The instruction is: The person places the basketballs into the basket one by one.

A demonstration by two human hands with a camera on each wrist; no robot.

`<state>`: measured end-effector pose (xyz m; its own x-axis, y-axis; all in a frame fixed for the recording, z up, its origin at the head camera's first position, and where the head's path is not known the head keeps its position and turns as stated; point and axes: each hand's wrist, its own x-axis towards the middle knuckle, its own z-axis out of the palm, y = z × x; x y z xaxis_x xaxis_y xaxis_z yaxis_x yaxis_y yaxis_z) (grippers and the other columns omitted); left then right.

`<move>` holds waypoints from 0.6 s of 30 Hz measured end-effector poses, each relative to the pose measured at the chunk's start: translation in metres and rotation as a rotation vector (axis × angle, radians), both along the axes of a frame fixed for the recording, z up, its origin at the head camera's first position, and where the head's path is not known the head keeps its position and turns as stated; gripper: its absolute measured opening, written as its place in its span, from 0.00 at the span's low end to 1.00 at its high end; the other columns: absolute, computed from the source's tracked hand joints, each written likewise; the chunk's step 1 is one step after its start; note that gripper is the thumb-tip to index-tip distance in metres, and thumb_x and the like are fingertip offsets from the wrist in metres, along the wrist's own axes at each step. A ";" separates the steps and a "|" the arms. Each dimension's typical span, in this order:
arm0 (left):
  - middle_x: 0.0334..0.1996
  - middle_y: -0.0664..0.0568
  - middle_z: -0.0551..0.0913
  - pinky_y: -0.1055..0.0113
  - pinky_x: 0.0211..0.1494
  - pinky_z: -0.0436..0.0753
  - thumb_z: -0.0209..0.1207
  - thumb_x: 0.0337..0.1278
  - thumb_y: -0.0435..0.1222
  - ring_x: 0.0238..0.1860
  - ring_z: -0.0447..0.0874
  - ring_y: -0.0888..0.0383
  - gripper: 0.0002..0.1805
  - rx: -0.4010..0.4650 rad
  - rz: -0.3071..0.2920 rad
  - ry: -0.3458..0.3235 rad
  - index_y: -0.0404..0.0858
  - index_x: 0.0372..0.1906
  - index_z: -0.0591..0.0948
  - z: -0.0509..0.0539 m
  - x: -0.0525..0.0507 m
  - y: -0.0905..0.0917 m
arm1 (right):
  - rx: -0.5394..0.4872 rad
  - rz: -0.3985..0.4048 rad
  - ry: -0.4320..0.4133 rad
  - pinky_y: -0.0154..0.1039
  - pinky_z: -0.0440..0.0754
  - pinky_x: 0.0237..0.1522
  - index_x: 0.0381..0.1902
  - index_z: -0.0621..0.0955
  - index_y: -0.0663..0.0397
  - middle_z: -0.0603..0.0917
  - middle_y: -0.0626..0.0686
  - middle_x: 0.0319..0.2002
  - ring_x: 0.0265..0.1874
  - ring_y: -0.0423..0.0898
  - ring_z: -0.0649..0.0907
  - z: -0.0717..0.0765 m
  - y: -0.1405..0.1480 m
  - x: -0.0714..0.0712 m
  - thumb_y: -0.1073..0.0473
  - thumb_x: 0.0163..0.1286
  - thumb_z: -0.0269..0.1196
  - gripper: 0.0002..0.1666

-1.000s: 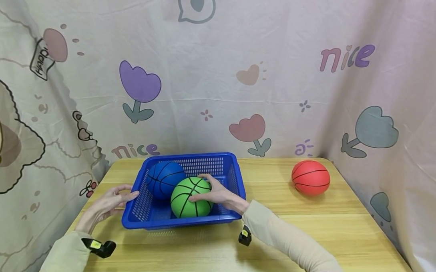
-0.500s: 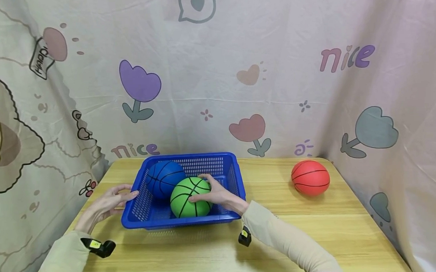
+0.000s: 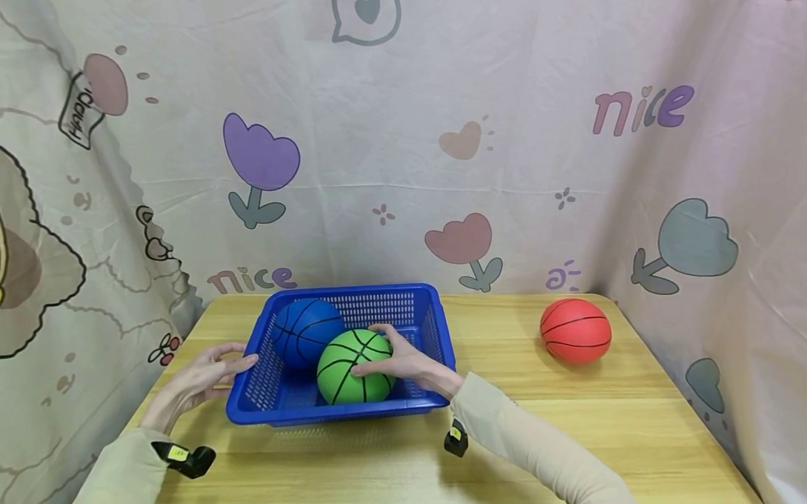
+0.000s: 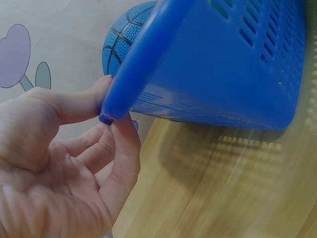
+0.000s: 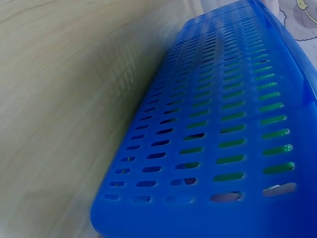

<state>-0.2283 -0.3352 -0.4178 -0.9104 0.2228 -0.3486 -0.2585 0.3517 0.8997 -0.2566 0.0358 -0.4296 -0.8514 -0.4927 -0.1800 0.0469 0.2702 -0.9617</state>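
Left hand (image 3: pixel 197 379), one: is pinching, wrist (image 3: pixel 161 412) lying behind the grip. Right hand (image 3: pixel 409 359), one: is gripping, forearm (image 3: pixel 537 442) slanting behind.

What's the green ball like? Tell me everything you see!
The green ball is round, with black lines like a basketball's, and looks like rubber or plastic. It's inside the blue basket, toward the front, nearer and further right than the blue ball. The right hand grips its right side. Its bottom is hidden.

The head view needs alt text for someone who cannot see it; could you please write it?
A person's right hand grips a green ball beside a blue ball in a blue basket, while the left hand pinches the basket's rim. A red ball sits apart on the wooden table.
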 end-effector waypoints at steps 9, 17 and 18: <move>0.51 0.48 0.84 0.60 0.49 0.89 0.54 0.75 0.46 0.46 0.87 0.58 0.42 -0.019 -0.001 0.014 0.25 0.75 0.46 -0.003 0.001 -0.001 | 0.001 0.009 -0.004 0.52 0.78 0.64 0.75 0.59 0.46 0.73 0.58 0.63 0.58 0.52 0.79 0.001 0.000 0.001 0.52 0.59 0.75 0.52; 0.48 0.50 0.85 0.59 0.49 0.89 0.54 0.75 0.46 0.45 0.88 0.59 0.42 0.003 -0.005 0.007 0.26 0.75 0.47 -0.004 -0.001 -0.002 | 0.009 0.015 -0.007 0.54 0.78 0.64 0.74 0.60 0.43 0.73 0.58 0.64 0.59 0.52 0.78 0.002 0.001 0.000 0.51 0.59 0.75 0.52; 0.48 0.51 0.85 0.59 0.49 0.89 0.54 0.75 0.46 0.45 0.88 0.59 0.42 0.007 -0.006 0.005 0.26 0.75 0.47 -0.004 -0.001 -0.002 | 0.010 0.016 -0.008 0.54 0.78 0.64 0.75 0.59 0.43 0.73 0.58 0.64 0.59 0.52 0.78 0.002 0.001 0.000 0.51 0.59 0.75 0.52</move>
